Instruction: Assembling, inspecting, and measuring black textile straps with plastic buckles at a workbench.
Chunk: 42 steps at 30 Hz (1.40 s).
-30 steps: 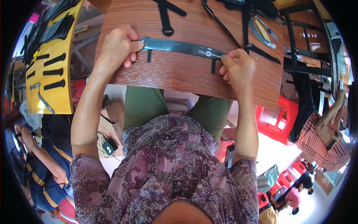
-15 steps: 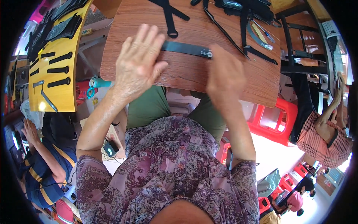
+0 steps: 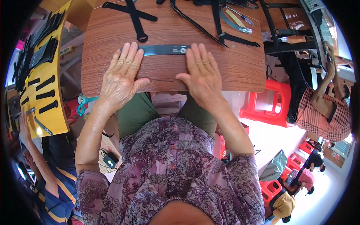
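Observation:
A flat, glossy dark strip (image 3: 161,50) with a pale printed mark near its right end lies crosswise on the brown wooden table (image 3: 161,77). My left hand (image 3: 122,80) rests flat over the strip's left end, fingers stretched out and thumb pointing inward. At the other end, my right hand (image 3: 204,77) lies palm down, its fingertips touching or just beside the strip. Neither hand grips anything. Beyond the strip, two black straps (image 3: 134,20) cross each other, one ending in a loop close to my left fingertips.
Black straps (image 3: 198,24), a pen (image 3: 240,17) and another translucent strip (image 3: 245,30) lie at the table's far right. On the left, a yellow table (image 3: 62,93) bears several black straps; a co-worker's hand (image 3: 24,125) is at its edge. A red stool (image 3: 268,105) stands right of my table.
My right hand, blurred before, now lies flat at the strip's right end. My left hand stays over the other end. The whole view has shifted, and the left co-worker's hand has reached the yellow table.

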Tool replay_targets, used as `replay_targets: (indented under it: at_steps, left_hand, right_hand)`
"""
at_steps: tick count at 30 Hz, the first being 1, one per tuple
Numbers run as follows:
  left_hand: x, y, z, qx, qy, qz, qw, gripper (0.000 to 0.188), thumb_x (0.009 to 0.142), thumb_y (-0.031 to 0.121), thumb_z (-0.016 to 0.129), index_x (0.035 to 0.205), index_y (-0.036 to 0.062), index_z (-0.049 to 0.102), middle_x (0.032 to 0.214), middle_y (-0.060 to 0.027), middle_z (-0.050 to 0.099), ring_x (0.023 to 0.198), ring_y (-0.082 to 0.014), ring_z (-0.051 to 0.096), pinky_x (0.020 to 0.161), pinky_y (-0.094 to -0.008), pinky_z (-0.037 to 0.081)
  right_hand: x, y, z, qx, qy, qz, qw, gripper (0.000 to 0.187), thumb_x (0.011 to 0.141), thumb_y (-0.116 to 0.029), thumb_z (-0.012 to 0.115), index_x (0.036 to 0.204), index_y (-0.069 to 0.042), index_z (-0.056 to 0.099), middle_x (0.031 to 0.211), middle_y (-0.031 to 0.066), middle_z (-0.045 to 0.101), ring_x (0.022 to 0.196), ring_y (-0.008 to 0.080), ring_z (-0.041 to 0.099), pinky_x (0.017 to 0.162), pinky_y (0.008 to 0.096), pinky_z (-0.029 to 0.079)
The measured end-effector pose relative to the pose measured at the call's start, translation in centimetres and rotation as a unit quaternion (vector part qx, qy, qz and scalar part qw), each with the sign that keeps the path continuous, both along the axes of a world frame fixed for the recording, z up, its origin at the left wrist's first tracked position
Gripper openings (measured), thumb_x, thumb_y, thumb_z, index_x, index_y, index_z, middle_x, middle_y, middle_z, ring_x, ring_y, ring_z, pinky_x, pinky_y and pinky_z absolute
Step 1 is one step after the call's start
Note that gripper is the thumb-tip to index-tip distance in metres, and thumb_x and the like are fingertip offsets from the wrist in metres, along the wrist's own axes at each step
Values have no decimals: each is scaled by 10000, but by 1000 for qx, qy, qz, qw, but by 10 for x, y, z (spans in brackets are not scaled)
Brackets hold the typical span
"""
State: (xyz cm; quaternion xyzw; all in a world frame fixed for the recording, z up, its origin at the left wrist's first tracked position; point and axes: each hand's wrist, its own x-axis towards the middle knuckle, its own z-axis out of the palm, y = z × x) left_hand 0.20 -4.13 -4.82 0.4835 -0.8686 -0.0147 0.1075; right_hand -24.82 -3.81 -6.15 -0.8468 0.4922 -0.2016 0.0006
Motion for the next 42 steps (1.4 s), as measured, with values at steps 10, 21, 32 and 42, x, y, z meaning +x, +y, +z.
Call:
replay_targets:
  at_steps: [10, 21, 32, 42]
  left_hand:
    - [14, -8, 17, 101, 305, 23, 947, 517, 803, 243, 645, 1259, 40, 509, 1277, -179, 513, 1185, -322, 487, 1013, -395, 348]
    - [-22, -90, 30, -187, 190, -8, 964, 215, 757, 11, 636, 966, 58, 660, 900, -66, 661, 801, -215, 590, 739, -329, 418]
    - [-57, -143, 16, -21, 341, 115, 933, 213, 806, 104, 591, 1000, 22, 623, 762, -94, 652, 717, -259, 635, 700, -375, 505]
    - [-89, -158, 7, 236, 391, 234, 858, 432, 709, 14, 691, 1098, -35, 510, 691, -127, 635, 460, -135, 599, 438, -225, 464]
  right_hand:
    - [-22, 0, 0, -31, -47, 10, 998, 499, 826, -296, 593, 1191, 34, 510, 1283, 205, 486, 1248, 319, 404, 951, 419, 341]
    - [-50, -39, 19, -228, 56, -168, 957, 203, 710, -30, 554, 907, -12, 595, 876, 93, 535, 769, 255, 458, 667, 379, 330]
    - [-59, -54, 5, -216, 29, -141, 966, 89, 698, -31, 588, 784, -53, 588, 780, 65, 509, 743, 238, 443, 653, 375, 327]
    - [-52, -54, 6, -189, -93, -106, 972, 87, 749, -56, 638, 816, -58, 583, 714, 75, 554, 667, 253, 498, 623, 364, 358]
